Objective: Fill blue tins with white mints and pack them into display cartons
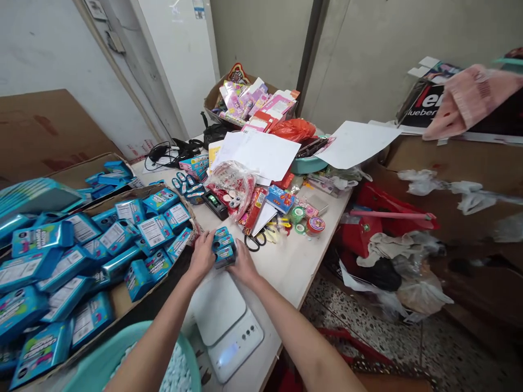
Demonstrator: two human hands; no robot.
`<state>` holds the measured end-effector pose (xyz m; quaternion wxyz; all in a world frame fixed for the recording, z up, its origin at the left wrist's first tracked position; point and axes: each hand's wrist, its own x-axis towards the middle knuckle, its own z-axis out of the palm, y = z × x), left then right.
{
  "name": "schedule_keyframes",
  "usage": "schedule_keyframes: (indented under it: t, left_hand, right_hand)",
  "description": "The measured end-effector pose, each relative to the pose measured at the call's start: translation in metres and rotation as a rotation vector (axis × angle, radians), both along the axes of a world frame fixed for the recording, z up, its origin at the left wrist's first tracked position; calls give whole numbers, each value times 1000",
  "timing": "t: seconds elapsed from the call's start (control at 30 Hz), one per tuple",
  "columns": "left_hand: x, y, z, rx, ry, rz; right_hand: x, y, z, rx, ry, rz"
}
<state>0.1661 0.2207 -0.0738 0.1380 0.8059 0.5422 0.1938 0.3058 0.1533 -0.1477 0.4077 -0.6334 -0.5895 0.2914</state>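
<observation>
Between my two hands, a small group of blue packs [223,247] is held above the back edge of a white scale [220,307]. My left hand [203,251] grips the packs from the left, and my right hand [244,264] presses on their right side. The scale's display glows near its front edge. Left of it stands an open cardboard box [120,296] with many blue packs [153,231]. In front, a teal basin [190,359] holds pale blue pieces, partly hidden by my left forearm.
Behind my hands lie black scissors [256,241], tape rolls [315,224], a plastic bag [231,185] and white sheets [261,152]. A carton of colourful packaging [210,103] stands at the back. Bags and a red cloth [368,234] sit beyond the table's right edge.
</observation>
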Motion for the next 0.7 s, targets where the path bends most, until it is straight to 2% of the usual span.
schedule_keyframes:
  t: [0.13, 0.2, 0.27, 0.3, 0.37, 0.47, 0.53, 0.6, 0.7]
  left_hand:
    - [3, -58, 18, 97, -120, 52]
    - [17, -86, 19, 39, -192, -18]
    - [41, -99, 13, -65, -212, -122]
    - [57, -98, 7, -107, -184, -169]
    - [94, -81, -6, -133, -41, -246]
    - [150, -35, -21, -74, 294, -381]
    - [177, -8, -28, -37, 480, -480]
    - [190, 7, -32, 2, 583, -538]
    - [190, 11, -36, 50, 617, -592]
  right_hand:
    - [33, -61, -2, 101, 20, -179]
    - [55, -80, -4, 102, 25, -274]
    - [77, -80, -4, 94, 51, -318]
    - [88, -73, -2, 96, 66, -325]
    - [108, -50, 7, 129, 80, -331]
    - [140, -11, 32, 200, 101, -326]
    - [164, 12, 52, 210, 158, -322]
    - [192, 40, 71, 200, 225, -358]
    - [233, 97, 89, 147, 316, -491]
